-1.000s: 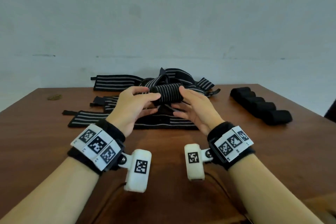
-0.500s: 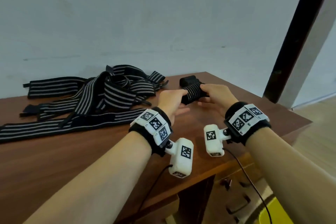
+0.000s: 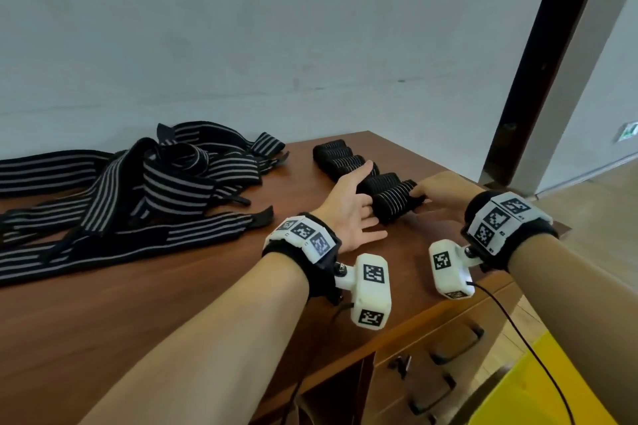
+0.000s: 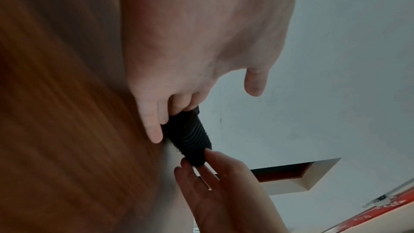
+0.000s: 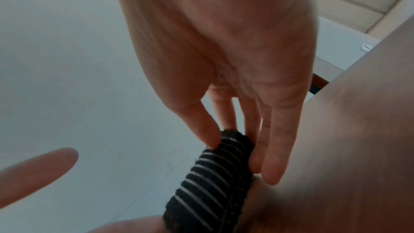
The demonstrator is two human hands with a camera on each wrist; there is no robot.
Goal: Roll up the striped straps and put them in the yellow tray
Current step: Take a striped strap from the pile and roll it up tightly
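A rolled striped strap (image 3: 393, 202) (image 4: 190, 135) (image 5: 212, 183) lies on the brown table (image 3: 172, 304), at the near end of a row of rolled straps (image 3: 345, 159). My right hand (image 3: 419, 193) (image 5: 235, 148) pinches the roll's right end between thumb and fingers. At the roll's left end, my left hand (image 3: 369, 197) (image 4: 170, 112) stands with fingers out, fingertips touching the end and thumb apart above the neighbouring rolls. A pile of unrolled striped straps (image 3: 138, 190) lies at the left. A corner of the yellow tray (image 3: 552, 383) shows low at the bottom right, below table height.
The table's right edge (image 3: 483, 290) runs just under my right wrist, with drawers (image 3: 448, 348) below it. A dark door frame (image 3: 538, 62) stands behind the table's far corner. Bare wood lies between the pile and the rolls.
Both hands carried the roll from the table's middle to its right end and set it down beside the row. My left hand has let go and spread its fingers. The view swung right.
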